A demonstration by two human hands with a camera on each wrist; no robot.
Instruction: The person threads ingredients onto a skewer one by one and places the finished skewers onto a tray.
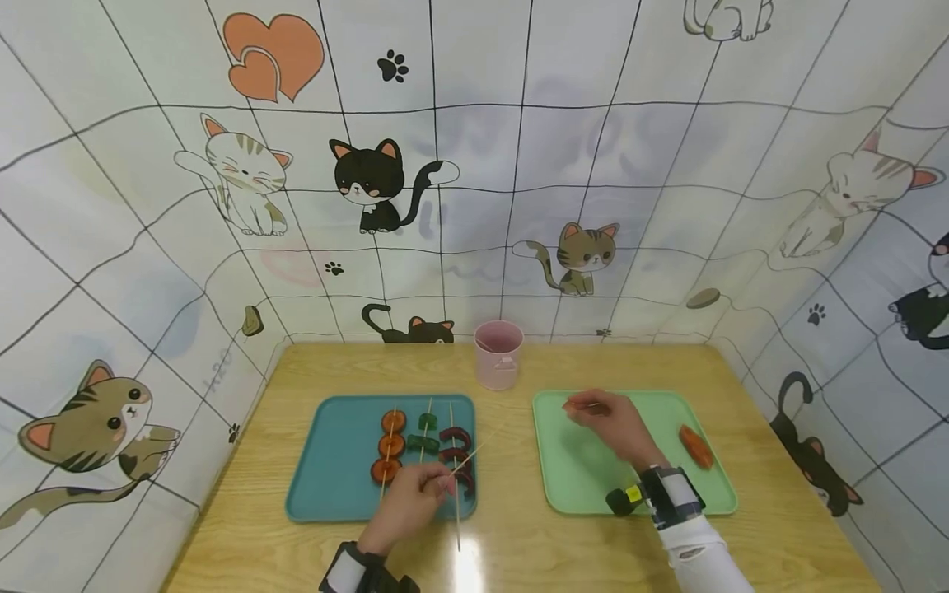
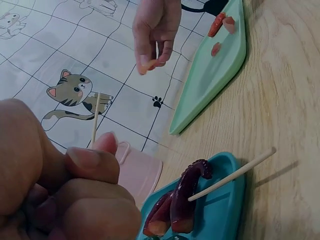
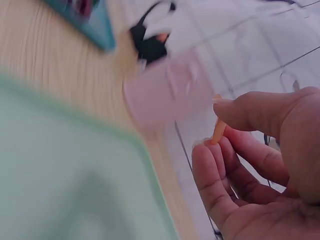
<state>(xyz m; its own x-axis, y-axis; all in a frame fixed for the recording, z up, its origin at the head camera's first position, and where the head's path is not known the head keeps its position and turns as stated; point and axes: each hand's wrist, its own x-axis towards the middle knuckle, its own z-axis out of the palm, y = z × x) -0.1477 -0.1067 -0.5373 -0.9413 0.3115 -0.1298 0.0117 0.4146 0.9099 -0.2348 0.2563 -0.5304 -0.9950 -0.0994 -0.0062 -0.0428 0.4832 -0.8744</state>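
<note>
My left hand (image 1: 411,498) pinches a thin wooden skewer (image 1: 469,459) between thumb and forefinger, over the right end of the blue tray (image 1: 326,453). The skewer's bare tip points up and to the right. My right hand (image 1: 619,424) is above the green tray (image 1: 552,461), pinching a small, thin orange piece of food (image 3: 218,129) between thumb and fingertips. On the green tray, at its right, lies an elongated orange-red piece (image 1: 696,446); the left wrist view also shows smaller reddish pieces (image 2: 215,49) there.
Three loaded skewers lie on the blue tray: brown-orange round slices (image 1: 391,445), green pieces (image 1: 423,443) and purple tentacle pieces (image 1: 455,453). One skewer end juts past the tray's front edge. A pink cup (image 1: 497,362) stands at the back, against a cat-patterned wall covering (image 1: 482,165).
</note>
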